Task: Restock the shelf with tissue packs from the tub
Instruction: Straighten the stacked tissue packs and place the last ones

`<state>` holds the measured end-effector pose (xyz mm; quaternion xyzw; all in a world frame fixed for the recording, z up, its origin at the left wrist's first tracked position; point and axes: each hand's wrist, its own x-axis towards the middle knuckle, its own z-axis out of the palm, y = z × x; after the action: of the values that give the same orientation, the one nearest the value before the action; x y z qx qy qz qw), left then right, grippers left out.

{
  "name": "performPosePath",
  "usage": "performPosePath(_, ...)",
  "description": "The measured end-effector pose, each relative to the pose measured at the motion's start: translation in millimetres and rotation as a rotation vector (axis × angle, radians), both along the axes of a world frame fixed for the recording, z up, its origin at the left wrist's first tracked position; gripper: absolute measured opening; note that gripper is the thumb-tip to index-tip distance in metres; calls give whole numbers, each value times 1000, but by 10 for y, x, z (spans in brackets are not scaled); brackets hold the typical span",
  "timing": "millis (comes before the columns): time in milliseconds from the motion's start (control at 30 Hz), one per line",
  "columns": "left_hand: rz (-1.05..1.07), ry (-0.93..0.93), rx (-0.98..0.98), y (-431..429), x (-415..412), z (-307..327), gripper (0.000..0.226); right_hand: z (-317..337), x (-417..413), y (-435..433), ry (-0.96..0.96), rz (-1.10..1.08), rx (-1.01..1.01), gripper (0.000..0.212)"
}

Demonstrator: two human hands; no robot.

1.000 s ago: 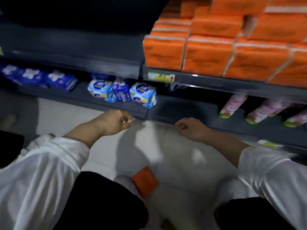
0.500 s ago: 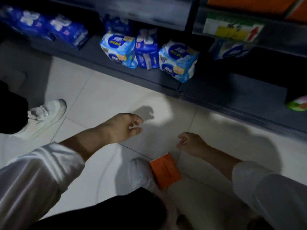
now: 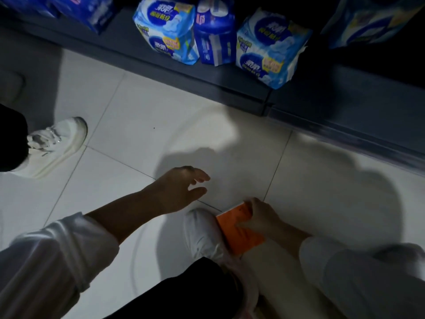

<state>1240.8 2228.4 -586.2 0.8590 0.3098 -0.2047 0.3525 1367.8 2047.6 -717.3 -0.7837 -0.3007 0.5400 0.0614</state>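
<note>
Room to move lies on the floor (image 3: 128,107), a broad band of pale tile between the front of the shelf (image 3: 241,97), which slants from upper left down to the right, and the person's legs below. One orange pack (image 3: 243,236) lies flat on the floor, touching the side of a white shoe (image 3: 202,231), well short of the shelf. The right hand (image 3: 262,215) holds it at its far end, fingers hooked over the edge and thumb laid on its top face. The left hand (image 3: 181,189) hangs just above the tile beside it, fingers spread and holding nothing. A second shoe (image 3: 55,146) stands apart at the left. The shelf carries three blue packs (image 3: 165,28) side by side near its front edge, touching; more are cut off at both upper corners, too cropped to count.
</note>
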Motion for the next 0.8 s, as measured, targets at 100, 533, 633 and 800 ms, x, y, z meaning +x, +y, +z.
performPosePath(100, -30, -16, 9, -15, 43, 12, 32, -38, -94, -48, 23, -95, 16, 60)
performPosePath(533, -135, 171, 5, 40, 332, 472, 72, 830, 318, 315, 162, -216, 298, 48)
performPosePath(633, -142, 122, 79, -2, 477, 683, 78, 1236, 468, 367, 170, -261, 430, 51)
performPosePath(800, -175, -10, 223, -192, 721, 1065, 60, 1834, 602, 289, 173, -346, 556, 40)
